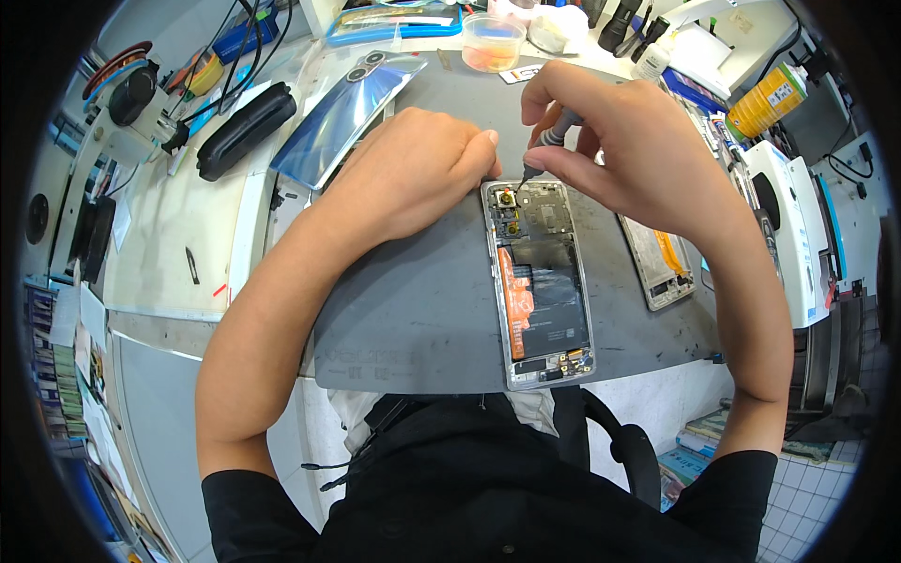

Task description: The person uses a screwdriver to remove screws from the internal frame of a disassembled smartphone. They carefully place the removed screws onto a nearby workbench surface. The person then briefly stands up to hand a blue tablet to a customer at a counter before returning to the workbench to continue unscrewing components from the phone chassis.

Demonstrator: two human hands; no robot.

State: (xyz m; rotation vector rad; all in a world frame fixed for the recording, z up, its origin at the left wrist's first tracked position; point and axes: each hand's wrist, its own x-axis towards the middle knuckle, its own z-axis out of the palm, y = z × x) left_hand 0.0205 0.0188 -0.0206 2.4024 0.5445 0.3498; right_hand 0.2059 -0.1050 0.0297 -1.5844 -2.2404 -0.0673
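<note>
An opened phone (547,291), with exposed black battery, orange flex piece and camera module, lies upright lengthwise on the grey mat (404,310). My right hand (629,150) grips a grey screwdriver (554,139), its tip at the phone's upper part beside the camera module. My left hand (418,169) is closed beside the phone's top-left corner, fingertips mostly hidden; I cannot tell what, if anything, they hold. A second disassembled phone part (657,272) with an orange strip lies right of the phone, partly behind my right arm.
A shiny blue back cover (328,122) lies behind my left hand, near a black pouch (244,131). A clear tub (493,42), yellow spray can (765,100) and white bottle (654,58) stand at the back. A white machine (798,244) is at right, cabled equipment (131,94) at left.
</note>
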